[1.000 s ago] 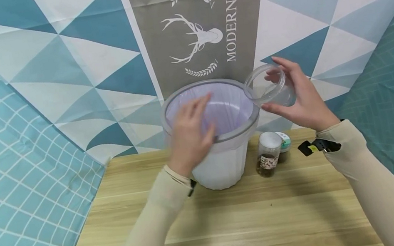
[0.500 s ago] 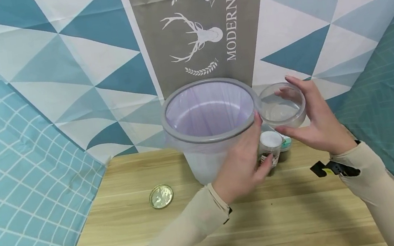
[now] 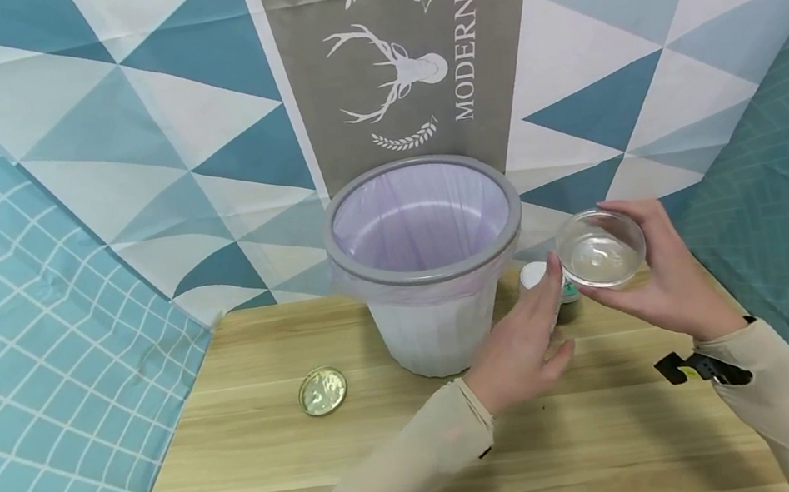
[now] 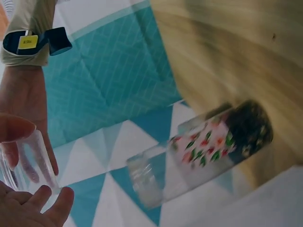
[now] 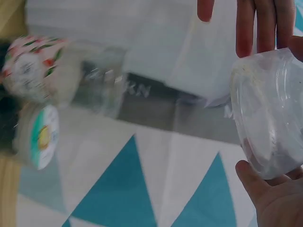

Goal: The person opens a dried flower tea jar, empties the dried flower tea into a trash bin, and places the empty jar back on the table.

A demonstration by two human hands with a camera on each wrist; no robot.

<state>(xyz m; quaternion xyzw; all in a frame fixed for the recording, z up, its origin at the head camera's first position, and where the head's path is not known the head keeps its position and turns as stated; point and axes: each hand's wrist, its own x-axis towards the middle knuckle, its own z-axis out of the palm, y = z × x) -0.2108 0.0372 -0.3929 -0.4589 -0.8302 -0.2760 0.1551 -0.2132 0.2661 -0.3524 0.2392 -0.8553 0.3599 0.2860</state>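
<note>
My right hand (image 3: 663, 271) grips a clear, round plastic container (image 3: 601, 250), its open mouth tipped toward the head camera. Nothing shows inside the container. My left hand (image 3: 519, 350) reaches up beside it with fingers extended, the fingertips right at the container's left rim. In the right wrist view, those straight left fingers (image 5: 259, 23) overlap the container's upper edge. Behind the left hand stands a tall clear jar (image 4: 203, 146) with a flowered label and dark contents, partly hidden in the head view. A shorter jar (image 5: 42, 137) with a green and white lid is beside it.
A white bin (image 3: 437, 332) with a grey rim and purple liner stands at the back of the wooden table (image 3: 266, 466). A round golden lid (image 3: 322, 391) lies left of the bin. A patterned cloth (image 3: 213, 137) hangs behind.
My left hand has come from over the bin to the right, beside the container. My right hand has lowered the container to the right and tilted its mouth upward. The golden lid is uncovered.
</note>
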